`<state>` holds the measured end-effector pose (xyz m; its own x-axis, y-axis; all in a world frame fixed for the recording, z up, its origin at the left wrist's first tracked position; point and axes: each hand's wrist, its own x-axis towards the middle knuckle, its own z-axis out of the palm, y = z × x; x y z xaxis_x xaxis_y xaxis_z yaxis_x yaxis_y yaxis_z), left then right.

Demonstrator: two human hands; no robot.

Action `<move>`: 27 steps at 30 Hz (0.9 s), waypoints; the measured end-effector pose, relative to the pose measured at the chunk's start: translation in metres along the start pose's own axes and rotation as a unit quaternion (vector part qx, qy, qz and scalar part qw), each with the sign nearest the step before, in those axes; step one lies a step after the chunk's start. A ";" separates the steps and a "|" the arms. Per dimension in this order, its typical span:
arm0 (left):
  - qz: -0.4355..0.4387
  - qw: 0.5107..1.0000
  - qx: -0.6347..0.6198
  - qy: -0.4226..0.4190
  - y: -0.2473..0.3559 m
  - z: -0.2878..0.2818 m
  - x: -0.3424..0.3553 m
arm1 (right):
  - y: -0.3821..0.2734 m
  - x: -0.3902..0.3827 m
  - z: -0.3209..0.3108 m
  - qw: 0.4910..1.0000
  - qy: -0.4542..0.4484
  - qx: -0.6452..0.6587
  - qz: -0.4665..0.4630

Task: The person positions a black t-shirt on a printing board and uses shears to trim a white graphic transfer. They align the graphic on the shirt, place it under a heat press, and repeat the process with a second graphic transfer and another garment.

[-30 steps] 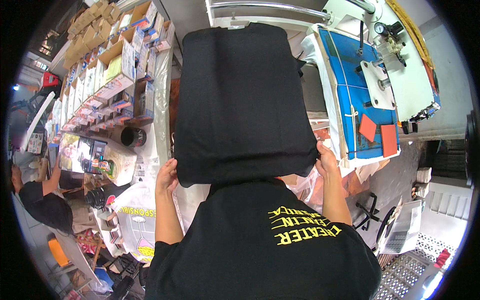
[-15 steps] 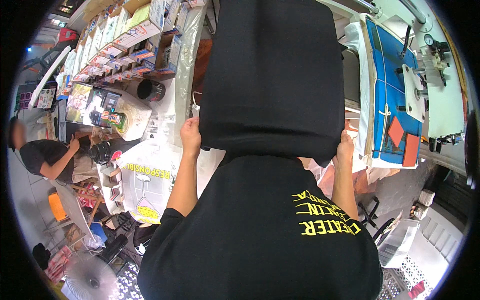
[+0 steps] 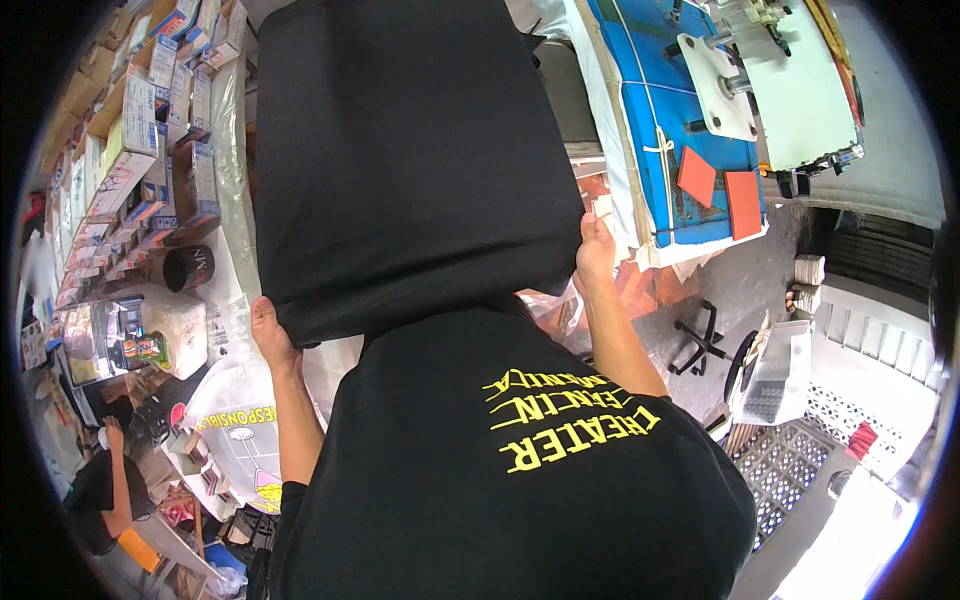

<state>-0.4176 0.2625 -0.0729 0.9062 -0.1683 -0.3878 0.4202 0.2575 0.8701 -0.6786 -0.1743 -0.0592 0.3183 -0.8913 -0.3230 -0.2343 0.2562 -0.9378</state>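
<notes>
A wide piece of black fabric [image 3: 410,140], seemingly a shirt, lies spread flat in front of me, its shape like a board's. Small folds run across it near its bottom edge. My left hand [image 3: 272,330] grips the near left corner, thumb up on the side edge. At the near right corner, my right hand [image 3: 595,248] is closed on the other side edge. What supports the fabric underneath is hidden, and so are most of the fingertips.
To the right stands a press with a blue bed [image 3: 655,120] bearing two red pads [image 3: 742,204]. At left are stacked cardboard boxes [image 3: 130,130], a black mug [image 3: 188,268] and a printed sheet [image 3: 235,420]. Another person [image 3: 105,495] sits lower left. A chair base [image 3: 700,340] stands at right.
My view has turned, so the fabric, boxes and press sit further left in the picture. Both hands keep hold of the fabric's corners. The other person's arm has moved up.
</notes>
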 end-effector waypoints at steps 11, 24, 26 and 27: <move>-0.188 0.972 -0.022 -0.141 0.025 0.022 0.047 | -0.026 0.033 0.037 0.942 -0.218 0.056 0.250; -0.210 0.975 0.016 -0.073 0.020 0.076 0.114 | -0.036 0.100 0.110 0.962 -0.202 -0.044 0.179; -0.189 0.974 -0.022 -0.121 0.032 0.085 0.149 | -0.054 0.127 0.131 0.960 -0.206 0.023 0.190; -0.178 0.973 -0.039 -0.145 0.037 0.093 0.171 | -0.068 0.142 0.147 0.953 -0.227 0.062 0.193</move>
<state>-0.2515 0.1546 -0.0790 0.6565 -0.5181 -0.5483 0.7174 0.2042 0.6660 -0.4821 -0.2632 -0.0605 0.6017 -0.4758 -0.6416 -0.3125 0.5990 -0.7373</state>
